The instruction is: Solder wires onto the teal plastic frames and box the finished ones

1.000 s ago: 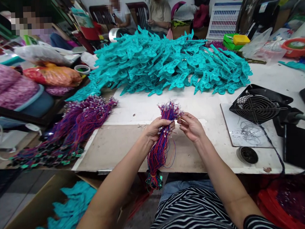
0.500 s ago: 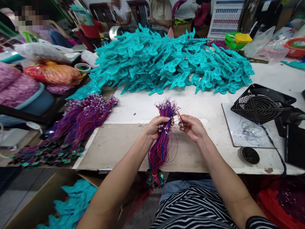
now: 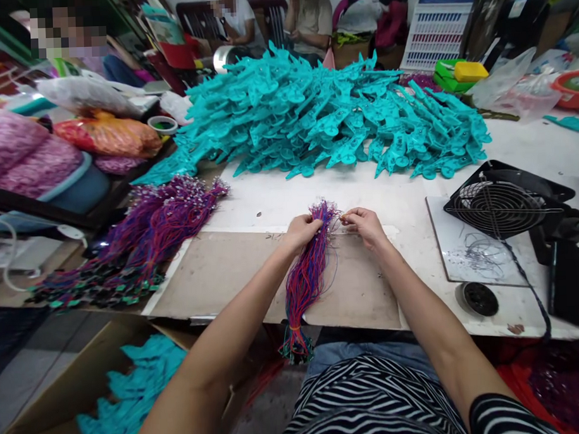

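Note:
A bundle of thin red and blue wires (image 3: 308, 273) slants across the front of the table, with small clear tips fanned out at its top. My left hand (image 3: 305, 230) is closed around the bundle just below those tips. Close beside the tips, on the right, my right hand (image 3: 364, 224) pinches a thin orange strand that looks like a rubber band; its exact form is too small to make out. The bundle's lower end, with green and black connectors (image 3: 296, 344), hangs over the table edge and is tied with an orange band.
Turquoise plastic parts (image 3: 324, 114) are heaped across the back. More wire bundles (image 3: 161, 234) lie at the left. On the right are a black fan (image 3: 500, 200), a white board (image 3: 462, 261) and a round tin (image 3: 480, 299). A cardboard box (image 3: 53, 396) stands below left. People sit behind.
Both hands and the bundle's top have shifted slightly; the wires lie straighter. My right hand has turned its back more toward me, still pinching the orange strand. The view has moved slightly.

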Motion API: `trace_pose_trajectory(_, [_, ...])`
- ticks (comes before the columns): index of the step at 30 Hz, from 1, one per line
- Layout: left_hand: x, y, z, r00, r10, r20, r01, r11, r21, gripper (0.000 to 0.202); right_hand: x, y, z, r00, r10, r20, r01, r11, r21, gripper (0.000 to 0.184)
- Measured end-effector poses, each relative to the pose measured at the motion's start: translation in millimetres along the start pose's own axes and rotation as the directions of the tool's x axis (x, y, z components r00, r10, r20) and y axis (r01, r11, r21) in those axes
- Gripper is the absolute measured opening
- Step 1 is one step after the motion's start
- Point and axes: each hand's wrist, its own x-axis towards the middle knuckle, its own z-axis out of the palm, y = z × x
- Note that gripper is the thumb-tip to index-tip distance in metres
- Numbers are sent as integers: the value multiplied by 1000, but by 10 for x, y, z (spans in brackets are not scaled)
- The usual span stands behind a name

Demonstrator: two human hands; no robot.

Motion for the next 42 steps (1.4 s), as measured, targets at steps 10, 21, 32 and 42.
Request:
trace_pose_trajectory(10, [477,426,90,646,425,634,-759,276,589,37,162,-16,-173,1000,-16,25,20,981,-192,3])
trace_pose_trajectory(21, [790,274,257,588,424,689,-809,327,489,19,171,-8,-368,999,4,-43,-17,949,-314,5])
trace_pose_trajectory(32, [503,187,326,696,553,459,-688,330,646,14,87,-72,-269,997,47,-55,-63,936,-345,6])
trace_pose_trajectory(42, [535,30,325,763,610,214,-627,618,474,9,70,-90,-242,991,122,-54,-132,961,-242,6])
